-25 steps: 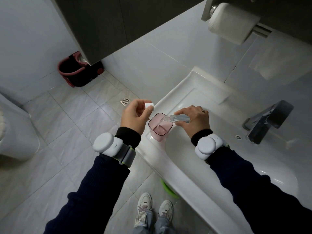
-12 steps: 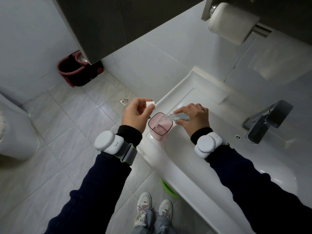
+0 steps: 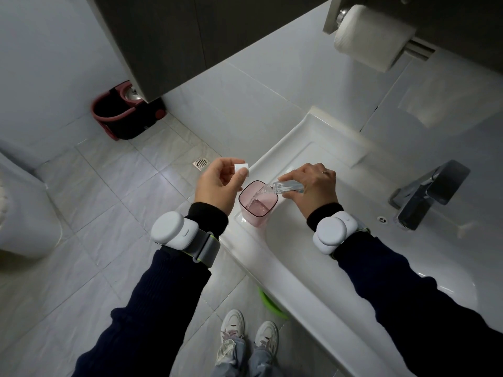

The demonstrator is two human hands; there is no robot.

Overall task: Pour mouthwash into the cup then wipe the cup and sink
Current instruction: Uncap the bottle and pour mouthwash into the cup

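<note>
**Mouthwash going into the cup**

My right hand [image 3: 313, 186] tips the clear bottle [image 3: 288, 186] over the pink cup [image 3: 258, 206], which stands on the sink [image 3: 299, 281] rim at its near-left corner. My left hand [image 3: 217, 186] is raised just beside it. The faucet [image 3: 427, 194] sits well apart. My right fingers clasp the bottle and my left fingertips pinch a white cap [image 3: 241, 167].

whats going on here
A person stands at a sink pouring mouthwash. The right hand tips a small clear bottle over a pink cup, and a thin stream is running in; the cup holds a little liquid. The cup stands upright on the sink's corner. The left hand pinches a small white cap just beside the cup. No wiping has begun yet.
</note>
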